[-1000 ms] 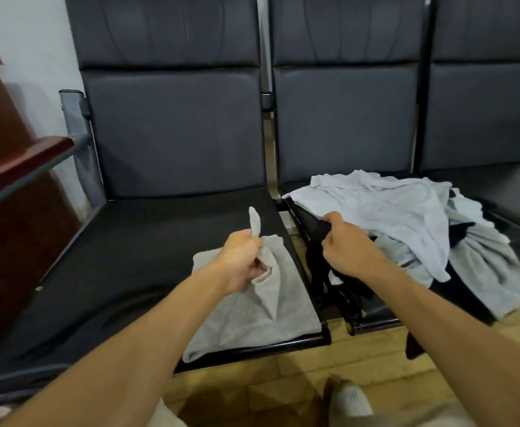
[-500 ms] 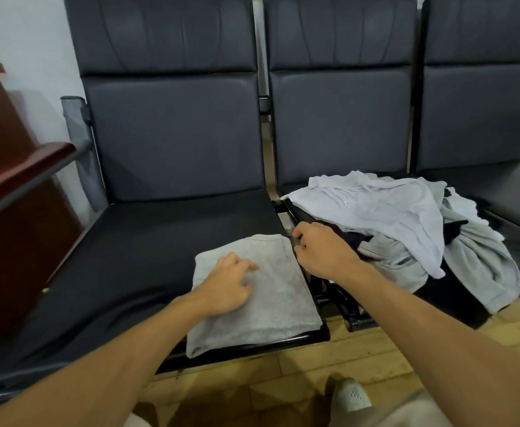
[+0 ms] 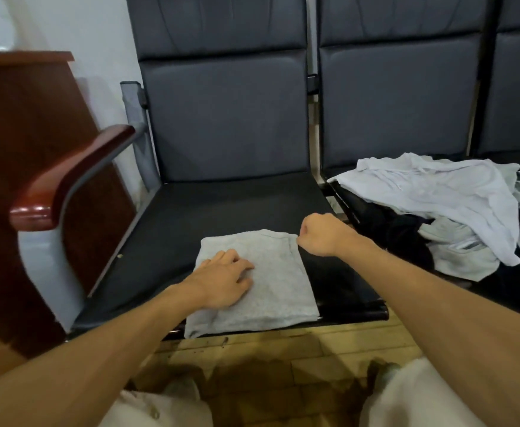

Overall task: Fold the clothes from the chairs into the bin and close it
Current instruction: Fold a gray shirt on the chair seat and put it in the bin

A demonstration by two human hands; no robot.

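A folded grey garment [image 3: 278,282] lies flat at the front edge of the left chair's black seat [image 3: 221,208]. My left hand [image 3: 224,280] rests on its left half, palm down with relaxed fingers. My right hand [image 3: 321,234] is curled at the garment's far right corner and pinches that corner. On the middle chair's seat [image 3: 349,195] lies a pile of unfolded clothes [image 3: 443,195]: a pale grey hooded top on top, with black and grey pieces under it. No bin is in view.
A wood-topped metal armrest [image 3: 67,177] sticks out at the left of the left chair, with a dark wooden cabinet [image 3: 21,124] behind it. Chair backs stand behind the seats. Yellowish floor tiles [image 3: 298,349] lie below the seat edge, near my legs.
My left hand laid the raised grey fold down and now rests on it. My right hand left the black garment and came to the grey garment's far right corner. The view shifted left.
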